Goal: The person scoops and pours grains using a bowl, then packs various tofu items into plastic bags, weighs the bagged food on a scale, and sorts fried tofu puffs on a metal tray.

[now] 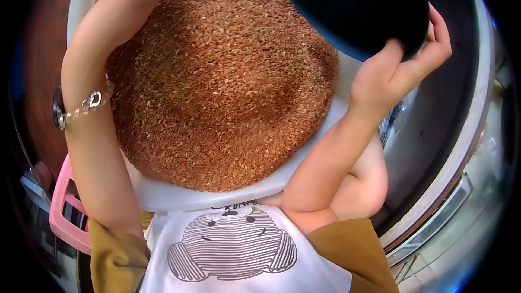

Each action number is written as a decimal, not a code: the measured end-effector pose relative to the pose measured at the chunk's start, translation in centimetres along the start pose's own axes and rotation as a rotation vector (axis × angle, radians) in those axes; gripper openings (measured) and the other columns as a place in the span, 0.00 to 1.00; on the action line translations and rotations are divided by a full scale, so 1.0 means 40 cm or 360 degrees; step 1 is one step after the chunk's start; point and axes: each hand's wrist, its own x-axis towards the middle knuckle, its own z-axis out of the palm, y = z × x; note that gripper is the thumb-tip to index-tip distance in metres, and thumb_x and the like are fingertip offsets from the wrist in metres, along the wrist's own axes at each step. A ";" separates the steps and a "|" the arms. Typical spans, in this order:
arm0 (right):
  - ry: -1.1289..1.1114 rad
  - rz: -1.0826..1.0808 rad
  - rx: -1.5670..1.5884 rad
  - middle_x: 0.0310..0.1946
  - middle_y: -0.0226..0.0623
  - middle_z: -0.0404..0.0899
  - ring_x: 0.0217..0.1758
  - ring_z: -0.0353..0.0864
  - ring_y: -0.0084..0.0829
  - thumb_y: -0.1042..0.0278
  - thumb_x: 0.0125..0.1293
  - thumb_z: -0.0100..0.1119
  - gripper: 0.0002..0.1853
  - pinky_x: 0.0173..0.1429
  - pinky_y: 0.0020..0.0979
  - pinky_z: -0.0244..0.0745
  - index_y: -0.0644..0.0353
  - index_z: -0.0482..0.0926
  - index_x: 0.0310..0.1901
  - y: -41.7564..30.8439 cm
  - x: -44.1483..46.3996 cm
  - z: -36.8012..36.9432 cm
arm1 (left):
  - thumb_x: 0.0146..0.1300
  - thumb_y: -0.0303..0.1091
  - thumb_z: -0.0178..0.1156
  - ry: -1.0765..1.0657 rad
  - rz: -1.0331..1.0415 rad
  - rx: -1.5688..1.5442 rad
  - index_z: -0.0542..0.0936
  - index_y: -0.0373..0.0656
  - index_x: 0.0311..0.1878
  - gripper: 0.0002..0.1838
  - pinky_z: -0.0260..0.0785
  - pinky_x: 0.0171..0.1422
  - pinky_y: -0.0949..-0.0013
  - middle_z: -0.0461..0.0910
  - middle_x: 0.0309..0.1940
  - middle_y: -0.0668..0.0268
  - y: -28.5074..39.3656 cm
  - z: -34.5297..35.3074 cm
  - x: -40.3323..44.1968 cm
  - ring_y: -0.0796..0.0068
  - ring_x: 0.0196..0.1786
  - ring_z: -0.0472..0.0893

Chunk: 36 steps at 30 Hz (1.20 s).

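Right hand (389, 73) is clamping dark bowl (363, 8) by its near rim, beside grain (225, 92); left hand (124, 2) is apparently holding thumb apart

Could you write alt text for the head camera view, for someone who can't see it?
A wide heap of reddish-brown grain fills much of a white tray in front of a seated person. Their right hand grips a dark bowl by the rim, over the heap's far right side; their left hand is at its far left.
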 end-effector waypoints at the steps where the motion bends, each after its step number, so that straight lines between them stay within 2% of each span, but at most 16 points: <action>1: -0.0099 0.0029 -0.0012 0.50 0.42 0.68 0.53 0.70 0.31 0.84 0.56 0.39 0.23 0.61 0.27 0.60 0.64 0.63 0.55 0.000 0.001 -0.011 | 0.68 0.44 0.49 -0.0034 0.0024 -0.0005 0.70 0.47 0.60 0.21 0.51 0.72 0.61 0.66 0.63 0.59 -0.002 0.000 0.002 0.59 0.70 0.56; 3: -0.0025 0.0004 -0.0101 0.51 0.42 0.68 0.53 0.70 0.31 0.85 0.56 0.40 0.23 0.60 0.27 0.61 0.64 0.64 0.55 0.007 -0.004 -0.003 | 0.68 0.45 0.49 -0.0103 0.0073 -0.0010 0.70 0.47 0.60 0.21 0.51 0.72 0.61 0.66 0.63 0.60 -0.006 -0.001 0.008 0.59 0.71 0.56; 6: 0.0153 -0.0125 -0.0140 0.50 0.43 0.68 0.51 0.70 0.30 0.84 0.57 0.41 0.22 0.59 0.27 0.62 0.65 0.64 0.55 0.020 -0.004 -0.005 | 0.66 0.42 0.51 -0.0024 0.0115 -0.0006 0.73 0.42 0.56 0.20 0.60 0.65 0.63 0.72 0.56 0.59 0.007 -0.005 0.000 0.60 0.62 0.67; 8: 0.0251 -0.0286 -0.0297 0.49 0.42 0.69 0.50 0.71 0.30 0.83 0.57 0.41 0.22 0.58 0.26 0.63 0.66 0.63 0.56 0.033 0.005 -0.024 | 0.67 0.44 0.49 -0.0172 0.0022 -0.0083 0.71 0.45 0.59 0.20 0.55 0.69 0.62 0.68 0.60 0.59 0.016 -0.016 0.001 0.59 0.67 0.61; 9: 0.0256 -0.0224 -0.0144 0.48 0.42 0.69 0.47 0.71 0.31 0.83 0.57 0.42 0.24 0.56 0.26 0.65 0.67 0.61 0.58 0.034 0.004 -0.029 | 0.68 0.45 0.49 -0.0249 -0.0026 -0.0122 0.71 0.46 0.60 0.21 0.52 0.71 0.62 0.66 0.63 0.59 0.019 -0.017 0.002 0.59 0.69 0.58; 12: 0.0318 -0.0309 -0.0283 0.48 0.44 0.69 0.47 0.72 0.33 0.83 0.57 0.41 0.26 0.55 0.27 0.66 0.68 0.58 0.60 0.042 0.010 -0.032 | 0.68 0.43 0.49 -0.0286 -0.0014 -0.0170 0.71 0.46 0.60 0.21 0.54 0.69 0.63 0.67 0.62 0.59 0.013 -0.016 0.006 0.60 0.68 0.61; 15: 0.0402 -0.0333 -0.0264 0.50 0.49 0.68 0.51 0.72 0.37 0.84 0.52 0.41 0.33 0.58 0.31 0.68 0.66 0.52 0.64 0.055 0.006 -0.048 | 0.68 0.42 0.49 -0.0237 -0.0009 -0.0229 0.71 0.45 0.60 0.20 0.56 0.68 0.64 0.67 0.62 0.58 0.011 -0.009 0.003 0.59 0.67 0.63; 18: 0.0512 -0.0352 -0.0252 0.50 0.51 0.72 0.52 0.74 0.40 0.84 0.49 0.41 0.30 0.58 0.32 0.70 0.69 0.62 0.59 0.056 0.015 -0.036 | 0.68 0.41 0.50 -0.0235 -0.0016 -0.0270 0.71 0.43 0.60 0.20 0.57 0.68 0.65 0.66 0.63 0.57 0.018 -0.013 0.003 0.58 0.66 0.64; 19: 0.0413 -0.0338 -0.0403 0.50 0.51 0.73 0.52 0.75 0.40 0.83 0.49 0.42 0.28 0.58 0.32 0.71 0.70 0.65 0.57 0.062 0.017 -0.059 | 0.68 0.41 0.50 -0.0243 -0.0022 -0.0280 0.70 0.42 0.59 0.20 0.57 0.67 0.65 0.66 0.63 0.55 0.020 -0.014 0.002 0.56 0.66 0.64; 21: 0.0516 -0.0146 -0.0219 0.48 0.52 0.76 0.49 0.78 0.40 0.82 0.50 0.43 0.22 0.56 0.32 0.73 0.72 0.74 0.49 0.050 0.004 -0.031 | 0.67 0.42 0.51 -0.0191 -0.0006 -0.0226 0.71 0.42 0.59 0.21 0.59 0.65 0.65 0.67 0.62 0.55 0.017 -0.007 0.000 0.55 0.64 0.66; 22: 0.0533 -0.0137 -0.0172 0.47 0.51 0.77 0.47 0.79 0.39 0.82 0.50 0.43 0.23 0.53 0.30 0.75 0.72 0.72 0.51 0.050 -0.001 -0.026 | 0.66 0.43 0.51 -0.0151 0.0001 -0.0192 0.71 0.41 0.58 0.22 0.61 0.64 0.64 0.68 0.60 0.56 0.024 -0.008 0.000 0.55 0.62 0.69; 26: 0.0537 -0.0071 -0.0106 0.46 0.50 0.77 0.46 0.79 0.38 0.81 0.51 0.45 0.21 0.52 0.30 0.76 0.73 0.73 0.49 0.054 -0.010 -0.019 | 0.66 0.44 0.50 -0.0194 -0.0069 -0.0182 0.71 0.43 0.59 0.22 0.61 0.65 0.64 0.66 0.62 0.56 0.025 -0.008 -0.001 0.56 0.64 0.67; 29: 0.0583 -0.0032 -0.0078 0.45 0.49 0.77 0.46 0.79 0.38 0.80 0.51 0.47 0.20 0.50 0.29 0.76 0.73 0.73 0.48 0.060 -0.014 -0.022 | 0.67 0.45 0.50 -0.0191 0.0035 -0.0149 0.70 0.45 0.60 0.22 0.60 0.65 0.64 0.65 0.64 0.55 -0.002 0.001 0.007 0.56 0.65 0.65; 32: 0.0722 0.0030 -0.0046 0.45 0.48 0.77 0.45 0.79 0.37 0.80 0.51 0.48 0.18 0.49 0.29 0.77 0.73 0.73 0.47 0.069 -0.016 -0.032 | 0.68 0.42 0.50 -0.0279 -0.0100 -0.0293 0.70 0.45 0.61 0.21 0.54 0.69 0.65 0.63 0.65 0.54 0.020 -0.015 0.008 0.58 0.69 0.60; 34: 0.0830 0.0111 -0.0032 0.45 0.48 0.77 0.45 0.79 0.36 0.79 0.52 0.49 0.18 0.48 0.28 0.77 0.74 0.74 0.46 0.072 -0.018 -0.038 | 0.68 0.43 0.50 -0.0316 -0.0137 -0.0294 0.69 0.45 0.61 0.22 0.54 0.69 0.65 0.63 0.65 0.55 0.030 -0.020 0.007 0.58 0.68 0.61; 36: 0.0917 0.0348 -0.0010 0.44 0.47 0.77 0.44 0.79 0.36 0.78 0.52 0.51 0.17 0.47 0.28 0.77 0.74 0.74 0.45 0.068 -0.034 -0.043 | 0.68 0.43 0.50 -0.0323 -0.0135 -0.0244 0.70 0.45 0.61 0.22 0.54 0.69 0.65 0.63 0.65 0.55 0.032 -0.019 0.006 0.58 0.68 0.61</action>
